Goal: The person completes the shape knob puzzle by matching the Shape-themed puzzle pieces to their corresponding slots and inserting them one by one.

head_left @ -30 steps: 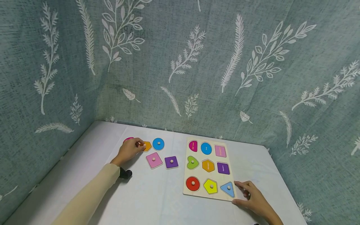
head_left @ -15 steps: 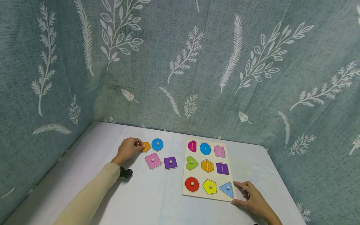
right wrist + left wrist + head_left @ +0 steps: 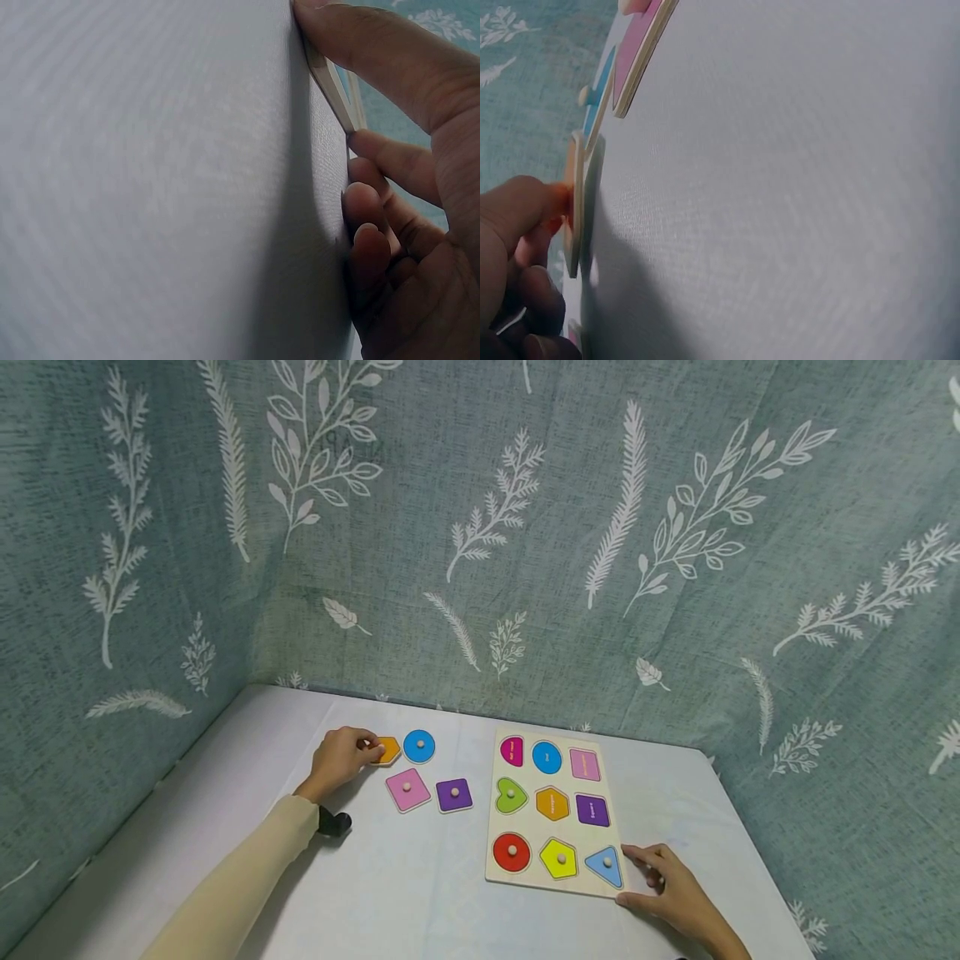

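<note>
My left hand point(image 3: 341, 760) pinches the knob of an orange hexagon puzzle piece point(image 3: 387, 752) at the left of the table. In the left wrist view this hexagon piece point(image 3: 573, 206) stands close to the cloth, with shadow beside it. A blue round piece point(image 3: 412, 754) lies to its right. Nearer are a pink diamond-like piece point(image 3: 401, 797) and a purple square piece point(image 3: 446, 802). My right hand point(image 3: 675, 893) holds the near right corner of the wooden puzzle board point(image 3: 525, 818), thumb and index finger on its edges, other fingers curled.
Seated in the board are a green heart point(image 3: 504, 802), a red circle point(image 3: 502, 862), a yellow pentagon point(image 3: 553, 868) and a light-blue triangle point(image 3: 600, 875). Its other printed spaces hold no knobbed pieces. Leaf-patterned cloth point(image 3: 420, 527) walls the table's back and sides.
The magenta piece beside my left hand, partly showing one second ago, is now hidden in the head view. The left hand keeps its pinch at the hexagon; the right hand stays at the board.
</note>
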### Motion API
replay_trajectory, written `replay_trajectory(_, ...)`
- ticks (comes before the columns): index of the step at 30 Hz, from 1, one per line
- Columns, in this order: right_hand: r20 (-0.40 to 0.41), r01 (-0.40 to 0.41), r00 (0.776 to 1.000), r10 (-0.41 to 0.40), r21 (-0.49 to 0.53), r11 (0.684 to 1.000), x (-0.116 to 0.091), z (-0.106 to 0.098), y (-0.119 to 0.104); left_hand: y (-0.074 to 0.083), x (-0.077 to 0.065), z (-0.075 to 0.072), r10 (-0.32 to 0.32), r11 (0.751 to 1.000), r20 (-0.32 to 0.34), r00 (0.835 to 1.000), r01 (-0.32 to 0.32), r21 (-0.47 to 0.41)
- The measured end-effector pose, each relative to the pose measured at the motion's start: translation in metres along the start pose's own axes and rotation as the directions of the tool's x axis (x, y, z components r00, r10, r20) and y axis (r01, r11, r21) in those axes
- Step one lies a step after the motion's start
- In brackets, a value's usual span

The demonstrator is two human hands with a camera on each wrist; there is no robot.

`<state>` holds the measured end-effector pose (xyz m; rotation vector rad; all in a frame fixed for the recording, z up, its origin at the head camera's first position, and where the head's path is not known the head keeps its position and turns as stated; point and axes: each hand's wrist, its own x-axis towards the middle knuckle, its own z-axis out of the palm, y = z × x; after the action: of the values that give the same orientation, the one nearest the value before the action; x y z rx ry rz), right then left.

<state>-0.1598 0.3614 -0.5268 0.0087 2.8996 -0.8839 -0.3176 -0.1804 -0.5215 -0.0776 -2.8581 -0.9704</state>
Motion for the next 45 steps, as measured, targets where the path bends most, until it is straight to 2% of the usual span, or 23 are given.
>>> replay_trajectory(4,0.001,-0.002,1.0,0.002,-0.008,1.0,0.0,0.0,-0.001,0.002,-0.003,-0.002,0.008,1.0,-0.006,1.0,-0.008,-0.022)
replay_trajectory(11,-0.001,-0.009,1.0,0.009,-0.009,1.0,0.0,0.0,-0.001,0.006,-0.008,-0.003,0.079,0.994,-0.02,0.997,-0.081,-0.07)
replay_trajectory(20,-0.001,-0.008,1.0,0.008,-0.008,1.0,0.001,0.002,-0.001,0.013,-0.017,-0.002,0.098,0.987,0.004,0.995,-0.097,-0.128)
replay_trajectory(26,0.005,-0.026,1.0,0.026,-0.019,0.999,0.002,0.002,0.0,0.023,-0.023,0.002,0.118,0.984,0.006,0.993,-0.117,-0.134)
replay_trajectory(33,0.011,-0.023,1.0,0.023,-0.011,1.0,0.002,0.002,-0.001,0.036,-0.027,0.009,0.175,0.976,0.012,0.985,-0.172,-0.132)
replay_trajectory(39,0.003,-0.018,1.0,0.018,-0.004,1.0,0.0,0.0,-0.001,0.048,-0.027,0.016,0.237,0.959,0.009,0.971,-0.233,-0.161)
replay_trajectory(45,0.005,-0.023,1.0,0.023,0.015,1.0,-0.001,-0.001,-0.003,0.059,-0.029,0.024,0.255,0.952,0.042,0.966,-0.244,-0.187)
